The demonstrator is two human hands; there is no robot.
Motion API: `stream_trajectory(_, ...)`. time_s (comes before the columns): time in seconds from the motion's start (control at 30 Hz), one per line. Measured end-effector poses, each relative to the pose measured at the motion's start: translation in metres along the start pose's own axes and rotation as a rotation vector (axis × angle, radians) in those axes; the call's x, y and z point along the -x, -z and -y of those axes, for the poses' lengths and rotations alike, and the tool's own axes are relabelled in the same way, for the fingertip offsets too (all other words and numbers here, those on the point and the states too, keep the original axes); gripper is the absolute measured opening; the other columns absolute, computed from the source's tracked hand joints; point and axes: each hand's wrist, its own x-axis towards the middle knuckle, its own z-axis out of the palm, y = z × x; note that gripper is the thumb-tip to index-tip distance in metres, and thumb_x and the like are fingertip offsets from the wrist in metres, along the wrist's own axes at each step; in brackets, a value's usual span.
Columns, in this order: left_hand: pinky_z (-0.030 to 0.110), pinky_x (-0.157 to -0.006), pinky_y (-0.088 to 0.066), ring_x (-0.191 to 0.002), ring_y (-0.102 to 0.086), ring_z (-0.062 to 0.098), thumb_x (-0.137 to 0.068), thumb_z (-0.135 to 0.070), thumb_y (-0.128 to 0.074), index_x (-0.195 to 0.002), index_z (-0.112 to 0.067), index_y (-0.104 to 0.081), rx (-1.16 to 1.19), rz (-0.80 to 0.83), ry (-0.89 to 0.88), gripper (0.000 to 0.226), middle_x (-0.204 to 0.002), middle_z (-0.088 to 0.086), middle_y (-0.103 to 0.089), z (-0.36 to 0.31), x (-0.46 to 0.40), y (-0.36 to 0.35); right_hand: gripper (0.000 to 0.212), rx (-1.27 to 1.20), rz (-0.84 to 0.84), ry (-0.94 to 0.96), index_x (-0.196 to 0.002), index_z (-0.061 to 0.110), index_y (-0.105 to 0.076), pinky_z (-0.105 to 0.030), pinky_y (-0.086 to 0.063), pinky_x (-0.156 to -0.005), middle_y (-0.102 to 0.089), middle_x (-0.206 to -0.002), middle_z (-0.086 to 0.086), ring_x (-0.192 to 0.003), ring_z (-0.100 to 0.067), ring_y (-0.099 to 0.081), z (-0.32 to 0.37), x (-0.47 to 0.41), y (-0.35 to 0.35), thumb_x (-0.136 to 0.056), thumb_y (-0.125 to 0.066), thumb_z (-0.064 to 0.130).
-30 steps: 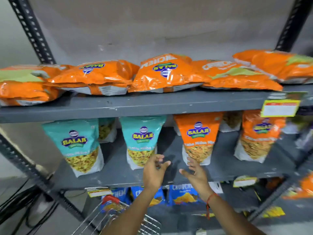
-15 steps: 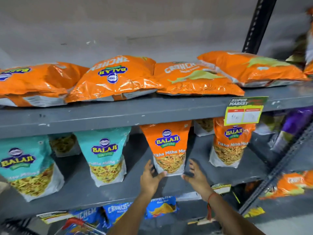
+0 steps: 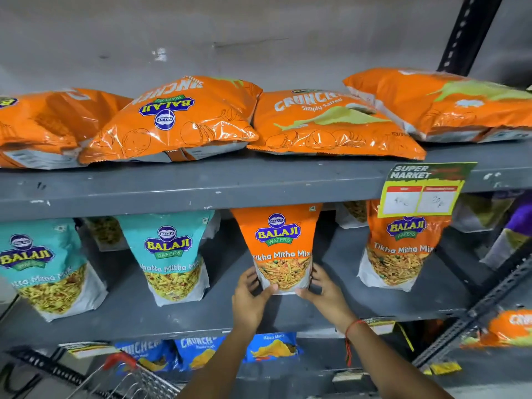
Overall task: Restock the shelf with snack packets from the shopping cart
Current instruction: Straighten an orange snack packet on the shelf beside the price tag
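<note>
An orange Tikha Mitha Mix packet (image 3: 280, 246) stands upright on the middle grey shelf (image 3: 345, 298). My left hand (image 3: 249, 298) grips its lower left corner. My right hand (image 3: 326, 292) presses against its lower right edge; a red thread circles that wrist. A second orange Tikha Mitha Mix packet (image 3: 400, 249) stands to the right. Two teal Khatta Mitha Mix packets (image 3: 172, 254) (image 3: 43, 266) stand to the left. The shopping cart (image 3: 129, 378), with a red handle, shows at the bottom left.
Large orange Crunchex chip bags (image 3: 178, 119) (image 3: 325, 122) lie flat on the upper shelf (image 3: 201, 185). A Super Market price tag (image 3: 420, 191) hangs from its edge. Blue chip packets (image 3: 198, 349) fill the shelf below. A black slotted upright (image 3: 466, 33) stands at the right.
Both hands have moved up from the shelf's front edge and closed on the bottom of the orange Tikha Mitha Mix packet. The view has shifted right and nearer the shelf.
</note>
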Motion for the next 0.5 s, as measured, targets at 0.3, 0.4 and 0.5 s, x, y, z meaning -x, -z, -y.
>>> stream_trajectory(0.3,0.031,-0.072,-0.055,-0.071,-0.065,-0.007,-0.068,-0.03,-0.082,-0.087,-0.037,-0.059,-0.136,0.016,-0.108,0.031,-0.084,-0.011,-0.069,-0.015,0.055,-0.041,0.066,-0.05,-0.205,-0.027,-0.137,0.025,-0.041,-0.031,-0.043,-0.094,-0.051,-0.135,-0.006,-0.117,-0.016,-0.049,-0.011,0.08,0.045,-0.08,-0.073,0.018)
stream_trajectory(0.4,0.022,-0.069,-0.053,-0.069,-0.065,-0.008,-0.068,-0.028,-0.082,-0.094,-0.029,-0.06,-0.144,0.12,-0.127,0.033,-0.086,-0.005,-0.068,-0.024,0.073,-0.077,0.059,-0.034,-0.305,-0.047,-0.137,0.022,-0.044,-0.034,-0.044,-0.093,-0.052,-0.134,-0.006,-0.116,-0.022,-0.052,-0.017,0.104,0.079,-0.083,-0.069,0.016)
stream_trajectory(0.5,0.019,-0.071,-0.053,-0.068,-0.064,-0.009,-0.069,-0.025,-0.082,-0.097,-0.031,-0.059,-0.145,0.238,-0.126,0.037,-0.089,0.0,-0.066,-0.027,0.085,-0.117,0.058,-0.001,-0.37,-0.081,-0.138,0.019,-0.041,-0.037,-0.044,-0.1,-0.049,-0.14,-0.007,-0.124,-0.028,-0.05,-0.024,0.115,0.118,-0.086,-0.066,0.014)
